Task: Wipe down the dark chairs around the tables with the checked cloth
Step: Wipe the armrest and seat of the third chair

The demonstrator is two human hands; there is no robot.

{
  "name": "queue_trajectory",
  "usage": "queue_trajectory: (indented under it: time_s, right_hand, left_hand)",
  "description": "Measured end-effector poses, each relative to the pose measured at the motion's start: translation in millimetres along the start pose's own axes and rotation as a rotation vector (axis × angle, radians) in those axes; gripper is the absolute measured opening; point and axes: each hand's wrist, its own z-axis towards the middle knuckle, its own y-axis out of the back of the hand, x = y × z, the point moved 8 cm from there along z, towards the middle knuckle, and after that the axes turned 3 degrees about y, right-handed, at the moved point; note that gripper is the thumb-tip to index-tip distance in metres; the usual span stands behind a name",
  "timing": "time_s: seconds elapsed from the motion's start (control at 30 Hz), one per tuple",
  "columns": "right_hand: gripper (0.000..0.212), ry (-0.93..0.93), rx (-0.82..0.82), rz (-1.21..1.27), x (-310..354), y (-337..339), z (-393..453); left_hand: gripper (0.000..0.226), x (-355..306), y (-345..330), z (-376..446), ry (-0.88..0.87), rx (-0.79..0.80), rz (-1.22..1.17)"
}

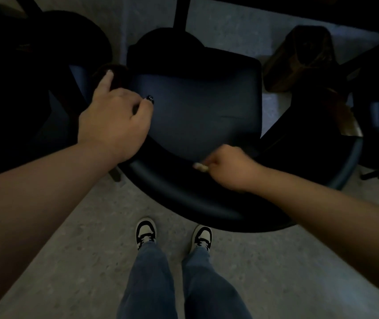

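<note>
Dim room: dark chair, smooth blue-black seat. Left hand grips its left edge, fingers curled. Right hand at the backrest pinches a pale cloth, mostly hidden.

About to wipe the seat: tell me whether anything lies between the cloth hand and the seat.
Nothing visible does. The right hand grips the cloth at the chair seat's near edge; the left hand holds the seat's left side.

- Your two black-and-white sneakers stand on the speckled grey floor at lower centre.
- Your blue jeans fill the bottom edge.
- A brown wooden block sits at upper right.
</note>
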Motion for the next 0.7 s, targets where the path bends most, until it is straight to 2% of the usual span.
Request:
queue_trajectory:
  time_s: [0.1,0.17,0.23,0.3,0.4,0.47,0.53,0.63,0.7]
  right_hand:
    - [0.028,0.011,-0.11,0.282,60.1,-11.6,42.9]
    - [0.029,0.035,-0.115,0.344,71.0,-16.4,58.9]
    - [0.029,0.078,-0.005,0.178,42.6,-21.0,50.6]
    - [0.029,0.021,0.134,-0.053,-14.0,-18.8,35.4]
    - [0.03,-0.198,0.265,-0.345,-89.2,1.2,20.4]
    - [0.038,-0.218,0.271,-0.432,-91.6,3.1,30.8]
    - [0.045,-0.133,0.219,-0.309,-48.3,-12.2,55.2]
    - [0.039,0.007,0.073,-0.006,34.2,-36.7,102.2]
    - [0.034,0.058,0.035,0.089,56.8,-39.3,114.7]
  left_hand:
    - [0.059,1.7,-0.9,0.7,0.0,0.006,0.0]
    - [0.055,1.1,-0.1,-1.3,-0.003,0.016,0.015]
    - [0.044,-3.8,1.1,-3.7,-0.005,0.01,0.021]
    - [0.037,-3.6,2.5,-2.7,-0.005,-0.013,0.018]
    - [0.05,5.0,-2.3,2.0,-0.005,-0.005,0.038]
    - [0.058,10.5,-4.8,6.2,0.005,0.008,0.032]
    - [0.06,9.2,-4.8,6.8,0.001,0.005,0.029]
    - [0.052,6.7,-2.7,3.9,0.0,-0.016,0.041]
    - [0.057,4.2,-2.1,2.4,-0.017,-0.02,0.047]
